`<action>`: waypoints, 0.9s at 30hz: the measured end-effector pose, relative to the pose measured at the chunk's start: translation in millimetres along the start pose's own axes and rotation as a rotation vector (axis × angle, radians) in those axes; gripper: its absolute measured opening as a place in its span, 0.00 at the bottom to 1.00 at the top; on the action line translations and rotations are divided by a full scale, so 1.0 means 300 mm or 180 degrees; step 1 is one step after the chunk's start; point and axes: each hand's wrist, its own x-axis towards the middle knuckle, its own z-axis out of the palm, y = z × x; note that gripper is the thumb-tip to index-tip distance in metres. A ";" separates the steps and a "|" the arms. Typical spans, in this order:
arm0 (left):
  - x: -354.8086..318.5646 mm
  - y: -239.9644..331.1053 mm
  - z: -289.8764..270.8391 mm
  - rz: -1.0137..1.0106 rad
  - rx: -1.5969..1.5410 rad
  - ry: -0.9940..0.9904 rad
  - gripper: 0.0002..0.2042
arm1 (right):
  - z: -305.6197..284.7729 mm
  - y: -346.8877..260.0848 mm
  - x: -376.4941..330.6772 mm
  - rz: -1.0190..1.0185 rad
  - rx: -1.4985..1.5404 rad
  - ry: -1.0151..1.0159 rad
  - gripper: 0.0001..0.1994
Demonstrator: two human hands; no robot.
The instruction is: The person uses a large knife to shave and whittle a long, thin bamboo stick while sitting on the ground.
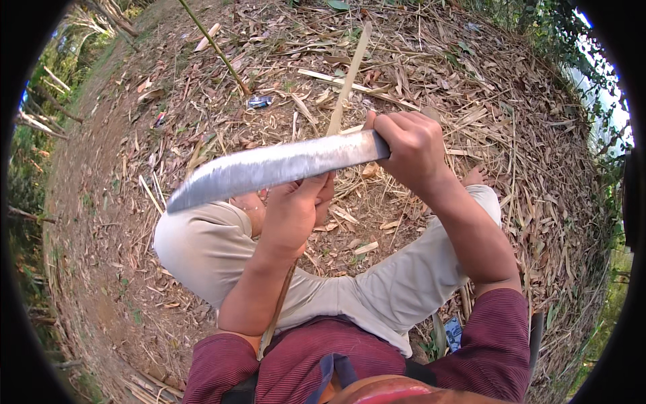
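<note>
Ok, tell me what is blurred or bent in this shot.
Head view: the big knife blade is smeared by motion; both hands, left and right, stay sharp; fisheye curves the littered ground toward a black rim; even daylight, no glare.

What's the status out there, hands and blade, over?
Right hand gripping the big knife by its handle. Left hand clasping the bamboo strip, blade lying across it. Dry leaf litter all round, nothing blocking.

A single head-worn fisheye view looks steeply down, close over the person's own forearms and knees, with leaf-strewn ground (471,87) curving toward the rim.
</note>
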 end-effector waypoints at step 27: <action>0.017 -0.057 -0.016 0.0109 0.0132 -0.0212 0.13 | -0.102 0.030 0.059 0.3171 0.2952 -0.0307 0.18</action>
